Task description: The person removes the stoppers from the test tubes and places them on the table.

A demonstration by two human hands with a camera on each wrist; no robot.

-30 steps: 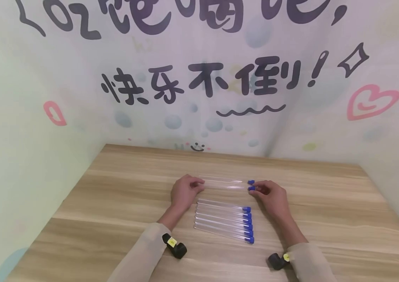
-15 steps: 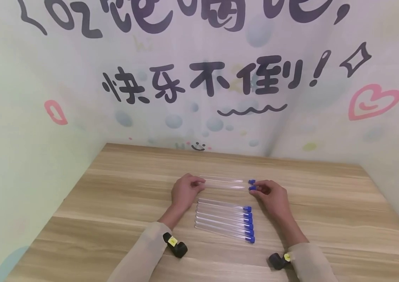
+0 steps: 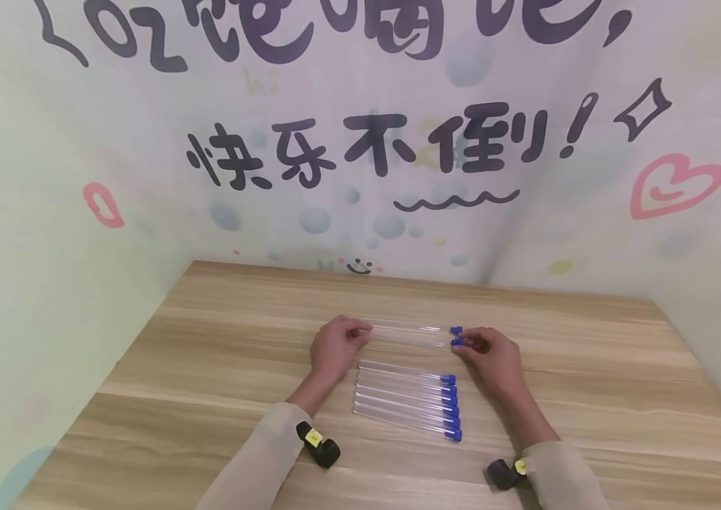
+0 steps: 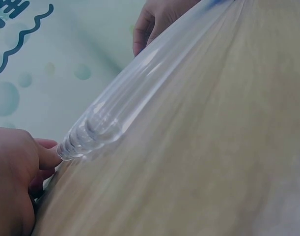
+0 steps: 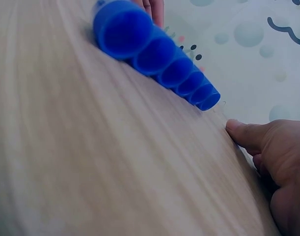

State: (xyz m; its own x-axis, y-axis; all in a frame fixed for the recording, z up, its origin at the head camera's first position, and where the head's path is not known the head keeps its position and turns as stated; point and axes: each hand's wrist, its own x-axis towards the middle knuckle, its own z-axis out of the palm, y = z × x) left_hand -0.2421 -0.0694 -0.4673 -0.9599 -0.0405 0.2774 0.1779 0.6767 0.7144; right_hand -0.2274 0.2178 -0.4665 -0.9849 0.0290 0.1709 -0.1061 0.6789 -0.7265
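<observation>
Nothing is being shifted since a second ago: two far tubes (image 3: 408, 333) are still being pinched endwise by left hand (image 3: 333, 348) and right hand (image 3: 493, 358), suggesting they are merely being lined up on the table (image 3: 207, 368).

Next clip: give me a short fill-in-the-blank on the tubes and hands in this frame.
1. The caps on the clear tubes are coloured ____.
2. The tubes lie flat on a ____ table.
3. The left hand touches the far tubes at their ____ ends.
4. The right hand is at their ____ ends.

Missing words: blue; wooden; uncapped; capped
</observation>
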